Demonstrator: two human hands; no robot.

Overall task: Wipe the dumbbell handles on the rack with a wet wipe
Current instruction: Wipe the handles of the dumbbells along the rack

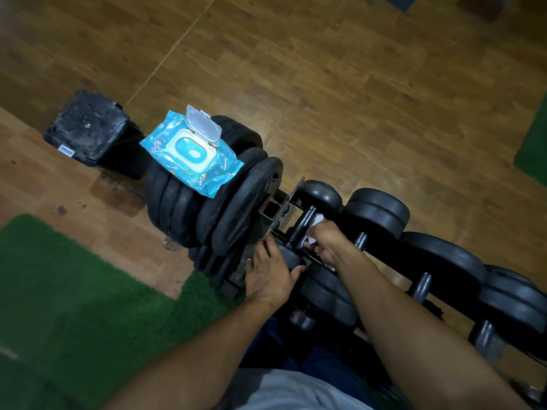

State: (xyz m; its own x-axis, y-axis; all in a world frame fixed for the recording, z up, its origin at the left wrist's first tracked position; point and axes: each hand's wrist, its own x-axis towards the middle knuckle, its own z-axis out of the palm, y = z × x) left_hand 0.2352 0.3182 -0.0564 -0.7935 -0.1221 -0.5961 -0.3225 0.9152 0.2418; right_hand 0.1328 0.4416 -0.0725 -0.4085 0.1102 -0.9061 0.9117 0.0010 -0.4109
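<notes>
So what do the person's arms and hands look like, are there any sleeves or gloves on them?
Both forearms are bare up to the frame edge, with no sleeves showing. The left hand and right hand wear no gloves, and no watch, ring or band shows on either wrist.

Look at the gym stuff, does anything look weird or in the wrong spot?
Yes. The blue wipes pack is perched on top of the round weight plates, tilted, with its lid left flipped open, so it could slide off and the wipes may dry out. The wooden floor beside the plates also has dark stains.
</notes>
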